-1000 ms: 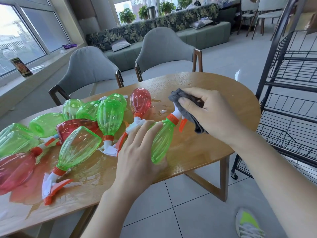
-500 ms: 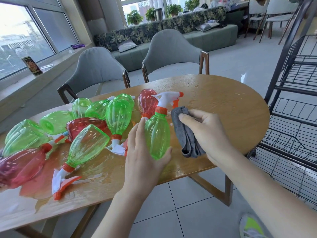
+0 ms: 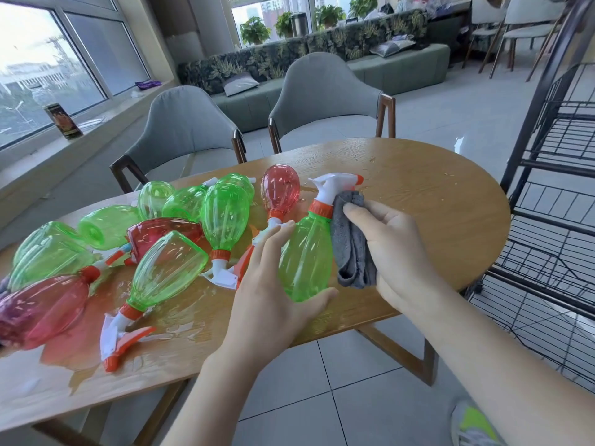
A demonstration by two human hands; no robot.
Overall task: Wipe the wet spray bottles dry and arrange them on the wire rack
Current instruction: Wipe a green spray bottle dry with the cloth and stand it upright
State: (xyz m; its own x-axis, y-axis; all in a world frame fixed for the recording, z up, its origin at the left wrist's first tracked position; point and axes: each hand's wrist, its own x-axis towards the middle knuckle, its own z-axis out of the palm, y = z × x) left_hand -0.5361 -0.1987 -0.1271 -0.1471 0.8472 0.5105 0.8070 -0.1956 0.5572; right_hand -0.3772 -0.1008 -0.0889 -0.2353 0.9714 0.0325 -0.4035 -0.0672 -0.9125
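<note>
I see L hand (image 3: 273,281) gripping wet green bottle (image 3: 306,252), R hand (image 3: 392,249) clutching cloth (image 3: 352,243) at its 3 o'clock; slick plastic cld slip, toppling the pile (image 3: 193,220) at 9.

No legible text anywhere.

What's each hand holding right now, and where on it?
Left hand grips the green spray bottle around its lower body. Right hand holds the bunched grey cloth, pressed against the bottle's neck and shoulder.
</note>
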